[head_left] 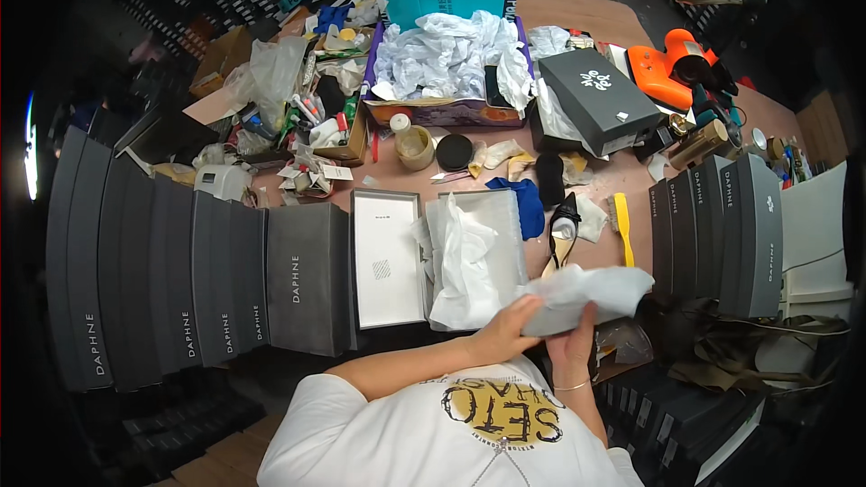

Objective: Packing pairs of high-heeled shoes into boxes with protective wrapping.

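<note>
Both of my hands hold a bundle of white tissue paper [591, 290] in front of me, over the table's near edge on the right. My left hand [510, 332] grips its left end; my right hand [570, 347] supports it from below. What the paper wraps, if anything, is hidden. To the left lies an open shoe box [505, 216] lined with crumpled white tissue [465, 261]. Beside it is the box lid [386, 261], its white inside facing up. Just beyond the bundle lies a black-strapped shoe [563, 230] with a pale insole.
Dark grey shoe boxes stand in rows at left [307, 280] and right [756, 234]. A yellow-handled brush [623, 230], a blue cloth [523, 207] and a jar [415, 146] lie on the table. Behind are a purple carton [437, 113] full of paper and an orange device [663, 72].
</note>
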`<move>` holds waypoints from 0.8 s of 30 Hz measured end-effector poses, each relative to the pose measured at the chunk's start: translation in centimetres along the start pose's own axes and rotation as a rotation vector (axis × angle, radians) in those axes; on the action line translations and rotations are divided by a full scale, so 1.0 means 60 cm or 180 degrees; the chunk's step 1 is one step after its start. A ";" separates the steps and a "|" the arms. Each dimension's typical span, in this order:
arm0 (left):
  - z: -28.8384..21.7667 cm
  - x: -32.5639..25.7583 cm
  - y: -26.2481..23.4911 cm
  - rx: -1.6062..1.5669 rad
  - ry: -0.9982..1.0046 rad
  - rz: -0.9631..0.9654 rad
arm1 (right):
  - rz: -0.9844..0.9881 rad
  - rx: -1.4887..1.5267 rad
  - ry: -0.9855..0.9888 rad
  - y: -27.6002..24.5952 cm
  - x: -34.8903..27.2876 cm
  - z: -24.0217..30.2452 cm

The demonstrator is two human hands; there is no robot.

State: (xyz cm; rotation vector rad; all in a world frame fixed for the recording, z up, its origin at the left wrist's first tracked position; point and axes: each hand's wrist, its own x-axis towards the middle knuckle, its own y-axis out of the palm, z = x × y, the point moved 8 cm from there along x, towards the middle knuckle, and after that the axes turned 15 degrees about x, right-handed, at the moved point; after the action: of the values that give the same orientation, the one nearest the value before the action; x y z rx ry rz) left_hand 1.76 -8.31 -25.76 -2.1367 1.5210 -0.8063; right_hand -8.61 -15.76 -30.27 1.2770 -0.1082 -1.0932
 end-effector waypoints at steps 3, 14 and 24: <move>0.019 0.045 -0.041 -0.0330 0.0635 0.1088 | -0.0142 -0.0643 -0.0760 -0.037 -0.011 0.080; 0.366 0.158 -0.024 0.1144 -0.1173 0.1901 | 0.0241 -0.1906 -0.0894 0.050 0.017 0.099; -0.015 0.210 -0.483 0.1547 0.0316 -0.0914 | 0.1479 -0.5859 -0.0634 -0.019 0.175 -0.225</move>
State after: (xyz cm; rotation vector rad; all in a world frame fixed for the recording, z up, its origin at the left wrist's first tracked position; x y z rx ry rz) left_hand 25.00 -10.60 -4.44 -1.9797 0.9368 -1.2495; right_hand 4.47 -13.43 -41.05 -0.5086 0.3784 -0.4796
